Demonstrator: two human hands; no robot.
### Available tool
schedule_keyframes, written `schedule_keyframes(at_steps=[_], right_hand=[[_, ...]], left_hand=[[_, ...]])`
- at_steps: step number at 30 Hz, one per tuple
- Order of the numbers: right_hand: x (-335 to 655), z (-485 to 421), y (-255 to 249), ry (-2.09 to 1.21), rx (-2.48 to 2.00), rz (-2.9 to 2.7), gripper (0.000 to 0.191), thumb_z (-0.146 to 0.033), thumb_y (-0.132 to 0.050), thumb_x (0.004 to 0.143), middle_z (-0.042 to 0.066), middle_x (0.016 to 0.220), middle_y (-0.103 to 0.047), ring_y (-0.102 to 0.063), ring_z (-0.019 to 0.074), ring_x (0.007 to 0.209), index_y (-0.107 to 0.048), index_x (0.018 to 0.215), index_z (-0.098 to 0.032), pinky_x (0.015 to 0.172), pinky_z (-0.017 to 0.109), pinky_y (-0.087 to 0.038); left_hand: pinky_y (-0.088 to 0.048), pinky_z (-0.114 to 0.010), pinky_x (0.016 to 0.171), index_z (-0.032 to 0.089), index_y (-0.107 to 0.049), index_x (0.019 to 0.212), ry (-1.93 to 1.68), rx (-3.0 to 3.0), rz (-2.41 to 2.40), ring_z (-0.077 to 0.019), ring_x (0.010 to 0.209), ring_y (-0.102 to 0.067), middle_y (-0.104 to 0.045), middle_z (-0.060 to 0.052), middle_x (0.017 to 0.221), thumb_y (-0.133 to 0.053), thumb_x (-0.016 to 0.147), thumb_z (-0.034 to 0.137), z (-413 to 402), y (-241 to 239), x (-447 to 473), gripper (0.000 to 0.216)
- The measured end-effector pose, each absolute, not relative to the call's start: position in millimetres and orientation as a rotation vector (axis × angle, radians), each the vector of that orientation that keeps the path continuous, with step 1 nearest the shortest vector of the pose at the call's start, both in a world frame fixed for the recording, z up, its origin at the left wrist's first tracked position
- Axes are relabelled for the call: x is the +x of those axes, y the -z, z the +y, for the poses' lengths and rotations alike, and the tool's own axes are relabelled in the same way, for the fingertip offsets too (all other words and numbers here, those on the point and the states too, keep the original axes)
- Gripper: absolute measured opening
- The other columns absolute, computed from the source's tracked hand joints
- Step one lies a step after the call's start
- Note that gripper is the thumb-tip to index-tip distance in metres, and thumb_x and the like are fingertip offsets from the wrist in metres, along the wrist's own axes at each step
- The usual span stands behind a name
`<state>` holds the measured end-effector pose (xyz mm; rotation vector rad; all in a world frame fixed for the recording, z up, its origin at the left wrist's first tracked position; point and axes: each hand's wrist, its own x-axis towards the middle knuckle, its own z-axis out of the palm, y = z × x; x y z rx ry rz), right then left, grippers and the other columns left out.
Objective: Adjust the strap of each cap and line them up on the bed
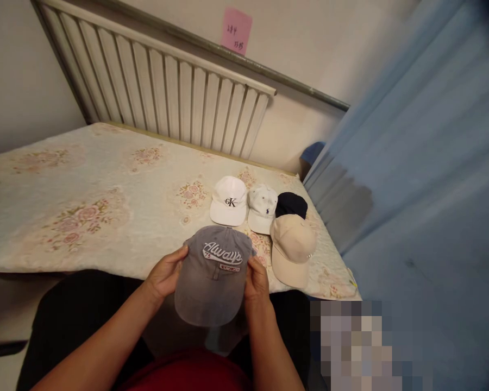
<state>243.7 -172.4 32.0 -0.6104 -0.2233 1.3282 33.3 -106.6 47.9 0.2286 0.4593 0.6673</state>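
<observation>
Between my two hands is a grey baseball cap (215,288) with white "Always" lettering, its brim pointing down toward me. My left hand (165,276) grips its left side with the thumb on top. On the opposite side my right hand (256,278) pinches the edge; the fingers of both hands are partly hidden beneath the cap. Just beyond lie a white cap (229,200) marked "CK" and a pale cap (262,208) with a small dark emblem. A black cap (292,205) rests to their right, partly behind a beige cap (292,250).
The caps lie on a table-like surface with a floral cover (106,163). A white radiator (167,87) runs along the wall behind it, under a pipe and a pink note (236,31). A blue curtain (411,163) hangs at the right. A blurred patch covers the lower right.
</observation>
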Motion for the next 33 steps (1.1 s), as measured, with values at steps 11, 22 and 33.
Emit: schedule_keyframes(at_steps=[11, 22, 33], right_hand=[[242, -171, -28, -1.423, -0.637, -0.194, 0.016, -0.022, -0.065, 0.075, 0.002, 0.084, -0.076, -0.07, 0.0194, 0.085, -0.068, 0.09, -0.018, 0.094, 0.04, -0.048], [243, -191, -22, -1.473, -0.7, -0.112, 0.015, -0.022, -0.064, 0.079, 0.005, 0.086, -0.076, -0.071, 0.0174, 0.08, -0.069, 0.091, -0.015, 0.084, 0.032, -0.054], [229, -233, -25, -1.501, -0.665, -0.353, 0.046, -0.02, -0.073, 0.068, 0.009, 0.107, -0.071, -0.069, 0.0227, 0.09, -0.062, 0.113, -0.017, 0.081, 0.036, -0.054]], left_hand=[[-0.05, -0.041, 0.094, 0.016, -0.055, 0.129, -0.662, 0.337, 0.472, -0.0259, 0.09, -0.071, -0.074, -0.013, 0.099, -0.057, 0.085, 0.012, -108, -46, 35, 0.045], [-0.047, -0.044, 0.098, 0.019, -0.053, 0.133, -0.575, 0.259, 0.46, -0.0296, 0.103, -0.066, -0.071, -0.014, 0.108, -0.056, 0.088, 0.029, -107, -42, 42, 0.046], [-0.046, -0.044, 0.098, 0.017, -0.056, 0.13, -0.595, 0.263, 0.416, -0.0299, 0.104, -0.065, -0.072, -0.014, 0.105, -0.052, 0.089, 0.036, -101, -34, 52, 0.045]])
